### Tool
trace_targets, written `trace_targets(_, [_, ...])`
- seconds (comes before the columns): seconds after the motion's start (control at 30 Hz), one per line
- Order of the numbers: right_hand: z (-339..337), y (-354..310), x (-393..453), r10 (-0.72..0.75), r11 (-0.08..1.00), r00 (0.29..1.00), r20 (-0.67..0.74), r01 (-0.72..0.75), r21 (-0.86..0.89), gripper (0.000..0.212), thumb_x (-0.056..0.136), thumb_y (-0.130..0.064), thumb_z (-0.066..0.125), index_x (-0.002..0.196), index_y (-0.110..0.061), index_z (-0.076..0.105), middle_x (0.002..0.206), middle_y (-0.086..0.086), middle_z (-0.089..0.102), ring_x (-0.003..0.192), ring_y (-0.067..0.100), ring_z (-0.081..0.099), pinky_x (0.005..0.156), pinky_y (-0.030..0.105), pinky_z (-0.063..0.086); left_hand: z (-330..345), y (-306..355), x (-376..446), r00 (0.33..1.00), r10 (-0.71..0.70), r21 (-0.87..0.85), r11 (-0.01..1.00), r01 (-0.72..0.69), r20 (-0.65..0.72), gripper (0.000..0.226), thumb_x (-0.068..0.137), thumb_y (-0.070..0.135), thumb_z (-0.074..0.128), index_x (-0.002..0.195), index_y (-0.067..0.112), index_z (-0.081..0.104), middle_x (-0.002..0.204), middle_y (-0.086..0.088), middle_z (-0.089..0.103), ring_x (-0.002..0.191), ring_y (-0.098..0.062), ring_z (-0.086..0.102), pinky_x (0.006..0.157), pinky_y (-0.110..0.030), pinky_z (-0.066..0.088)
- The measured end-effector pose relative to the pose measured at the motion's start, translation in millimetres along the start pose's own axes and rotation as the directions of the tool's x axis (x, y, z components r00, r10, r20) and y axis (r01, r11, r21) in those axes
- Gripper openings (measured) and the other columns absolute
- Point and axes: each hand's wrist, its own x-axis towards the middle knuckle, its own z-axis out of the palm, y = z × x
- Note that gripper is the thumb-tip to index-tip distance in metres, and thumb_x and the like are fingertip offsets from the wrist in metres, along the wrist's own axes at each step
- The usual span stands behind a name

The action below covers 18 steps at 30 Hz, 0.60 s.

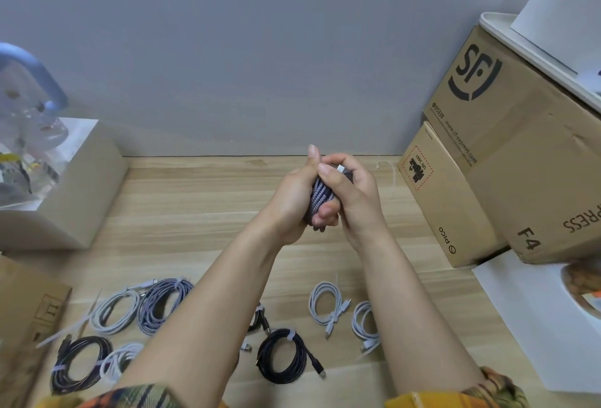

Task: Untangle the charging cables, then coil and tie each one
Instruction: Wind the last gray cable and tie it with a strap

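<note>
Tied coils lie on the wooden table (201, 199) at 7 to 5 o'clock — a braided grey coil (164, 308), a black coil (282, 360), a white coil (327, 307). Above centre, left hand (294, 199) and right hand (353, 189) both grip one braided cable bundle (320, 194) — raised off the table. Cardboard boxes (507, 154) at 3 o'clock.

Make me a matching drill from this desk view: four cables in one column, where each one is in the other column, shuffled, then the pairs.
Things
1. braided blue-grey cable bundle
2. coiled black cable with a white tie
3. braided grey coil
4. two white coils

Places
A. on the desk left of the left forearm, beside a white coil
B. on the desk between the two forearms
C. held up over the desk in both hands
D. on the desk right of the right forearm

Pairs: 1-C, 2-B, 3-A, 4-D
</note>
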Motion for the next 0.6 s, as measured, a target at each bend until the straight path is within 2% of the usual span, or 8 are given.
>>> trace_targets(0.07, [7, 4, 0, -0.003, 0.998, 0.993, -0.118, 0.011, 0.066, 0.02, 0.07, -0.029, 0.062, 0.082, -0.014, 0.056, 0.033, 0.001, 0.04, 0.023, 0.012, 0.037, 0.031, 0.014, 0.031, 3, 1, 1, 0.999, 0.019, 0.036, 0.999, -0.018, -0.049, 0.069, 0.1, 0.051, 0.016, 0.086, -0.004, 0.055, 0.037, -0.004, 0.041, 0.03, -0.016, 0.033, 0.04, -0.02, 0.025])
trace_targets(0.13, [11, 7, 1, -0.001, 0.99, 0.984, -0.181, 0.027, 0.141, 0.018, 0.07, -0.028, 0.06, 0.08, -0.013, 0.056, 0.037, -0.002, 0.038, 0.023, 0.008, 0.03, 0.031, 0.011, 0.025, 6, 1, 3, 0.987, 0.016, 0.081, 0.997, -0.004, -0.158, 0.057, 0.101, 0.036, 0.024, 0.074, -0.003, 0.054, 0.038, -0.006, 0.044, 0.03, -0.019, 0.038, 0.037, -0.017, 0.028])
trace_targets(0.2, [12, 9, 2, 0.01, 0.984, 0.981, -0.192, 0.025, 0.175, 0.015, 0.072, -0.026, 0.061, 0.079, -0.013, 0.057, 0.048, 0.0, 0.042, 0.025, 0.005, 0.027, 0.03, 0.011, 0.022, 7, -1, 5, 0.959, 0.036, 0.159, 0.987, 0.009, -0.28, 0.051, 0.096, 0.025, 0.03, 0.066, -0.005, 0.057, 0.04, -0.01, 0.047, 0.033, -0.022, 0.043, 0.037, -0.017, 0.029])
trace_targets(0.3, [8, 13, 4, 0.033, 0.981, 0.984, -0.173, 0.002, 0.194, 0.008, 0.087, -0.015, 0.06, 0.081, -0.012, 0.056, 0.049, -0.006, 0.046, 0.027, 0.003, 0.026, 0.03, 0.011, 0.021, 12, -5, 5, 0.906, 0.109, 0.249, 0.969, -0.004, -0.409, 0.046, 0.092, 0.021, 0.033, 0.077, -0.013, 0.06, 0.04, -0.011, 0.05, 0.035, -0.022, 0.046, 0.038, -0.02, 0.031])
trace_targets(0.4, [6, 17, 7, 0.002, 0.988, 0.978, -0.209, 0.031, 0.154, 0.006, 0.085, -0.014, 0.06, 0.08, -0.013, 0.058, 0.054, -0.003, 0.05, 0.034, 0.006, 0.038, 0.034, 0.014, 0.029, 13, -14, 5, 0.804, 0.291, 0.408, 0.911, -0.067, -0.519, 0.05, 0.09, 0.033, 0.039, 0.051, 0.008, 0.057, 0.038, -0.002, 0.048, 0.041, -0.023, 0.046, 0.045, -0.029, 0.037])
trace_targets(0.47, [5, 17, 8, -0.038, 0.993, 0.969, -0.244, 0.064, 0.101, 0.005, 0.08, -0.015, 0.063, 0.076, -0.016, 0.06, 0.066, 0.0, 0.057, 0.051, 0.01, 0.052, 0.044, 0.02, 0.041, 9, -16, 6, 0.764, 0.344, 0.457, 0.887, -0.072, -0.546, 0.046, 0.085, 0.037, 0.041, 0.047, 0.012, 0.045, 0.042, 0.004, 0.043, 0.048, -0.022, 0.041, 0.051, -0.034, 0.035])
trace_targets(0.53, [4, 16, 10, 0.012, 0.99, 0.958, -0.286, 0.03, 0.14, 0.011, 0.084, -0.011, 0.063, 0.075, -0.015, 0.06, 0.069, 0.001, 0.056, 0.055, 0.009, 0.052, 0.045, 0.019, 0.041, 10, -15, 6, 0.808, 0.264, 0.327, 0.94, -0.094, -0.527, 0.046, 0.09, 0.031, 0.044, 0.05, 0.011, 0.044, 0.046, 0.0, 0.046, 0.049, -0.017, 0.043, 0.052, -0.027, 0.034])
trace_targets(0.6, [0, 15, 14, 0.113, 0.97, 0.94, -0.321, -0.034, 0.241, 0.009, 0.088, -0.009, 0.058, 0.079, -0.01, 0.058, 0.068, 0.002, 0.052, 0.049, 0.008, 0.048, 0.039, 0.017, 0.033, 15, -14, 3, 0.869, 0.18, 0.228, 0.97, -0.08, -0.46, 0.046, 0.099, 0.019, 0.039, 0.054, 0.011, 0.047, 0.042, 0.006, 0.05, 0.041, -0.007, 0.045, 0.044, -0.019, 0.033])
